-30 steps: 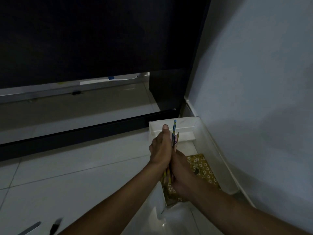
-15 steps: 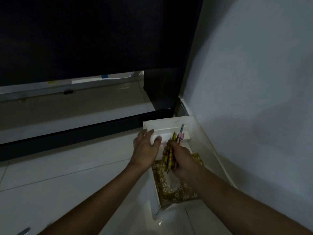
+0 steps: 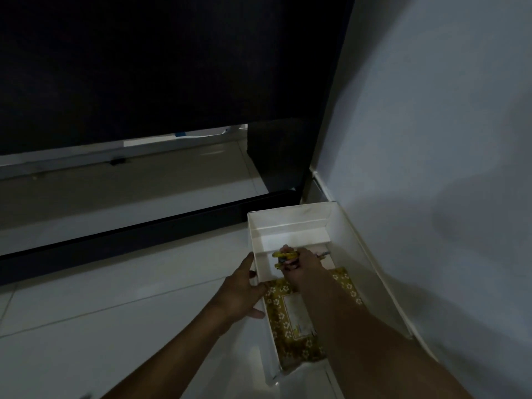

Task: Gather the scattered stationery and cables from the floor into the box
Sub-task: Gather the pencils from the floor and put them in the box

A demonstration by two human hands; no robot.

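Curled around a bundle of pencils [image 3: 285, 258], the person's right hand [image 3: 302, 264] reaches down inside a white box [image 3: 290, 218], holding the bundle low over the box's bare far end. The pencils are mostly yellow, with some darker ones among them, and their ends stick out to the left of the fingers; how many there are cannot be told in the dim light. The left hand [image 3: 240, 295] rests against the outside of the box's left wall, fingers straight and spread, the thumb near the rim. It holds nothing.

The box sits on a pale tiled floor [image 3: 100, 312], its right side close against a white wall [image 3: 431, 139]. In its near half lies a flat item with a yellow-brown flowered border and a pale centre panel [image 3: 290, 315], partly covered by the right forearm. Beyond the box stands a large dark piece of furniture [image 3: 172, 67], with a black bar [image 3: 129, 234] running along the floor in front of it.
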